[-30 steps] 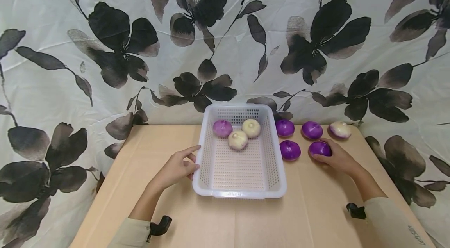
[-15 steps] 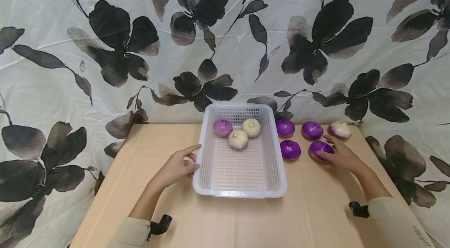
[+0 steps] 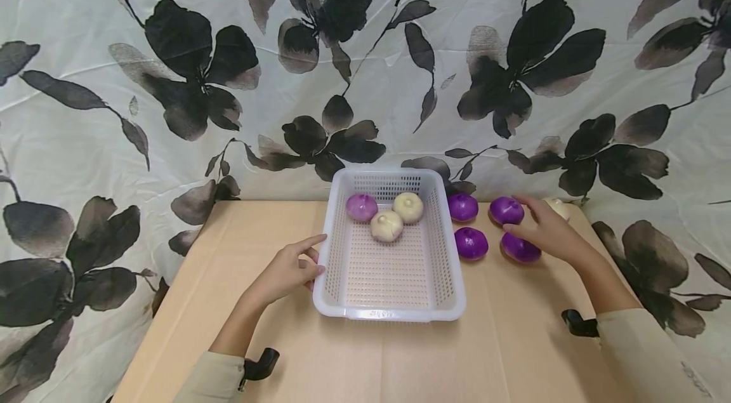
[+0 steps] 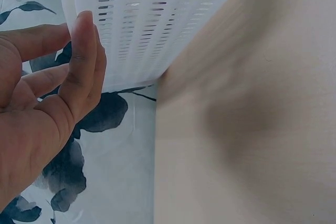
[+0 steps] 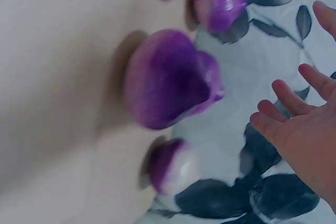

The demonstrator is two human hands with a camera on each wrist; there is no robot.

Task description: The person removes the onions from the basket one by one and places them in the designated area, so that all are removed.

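Observation:
My left hand (image 3: 289, 270) is at the left side of a white perforated plastic basket (image 3: 388, 314), its fingertips touching the rim. In the left wrist view, that hand's fingers lie against the outer wall and edge of the basket. Inside the basket are one purple onion (image 3: 362, 207) and two whitish ones (image 3: 386, 226). My right hand (image 3: 545, 231) hovers, fingers spread, over the onions on the right. Its fingertips are near the rear purple onion (image 3: 506, 211), above the front one (image 3: 521, 247). In the right wrist view it holds nothing. The purple-and-white onion (image 5: 173, 166) is mostly hidden behind it in the head view.
Two purple onions, one behind (image 3: 463, 207) and one in front (image 3: 471, 244), lie close to the basket's right side. All stand on a light wooden table (image 3: 377, 358). A floral cloth (image 3: 400, 73) hangs along its back edge.
My right hand has come off the front right purple onion, which stays in place, and moved up and back towards the rear one. The left hand and basket have not moved.

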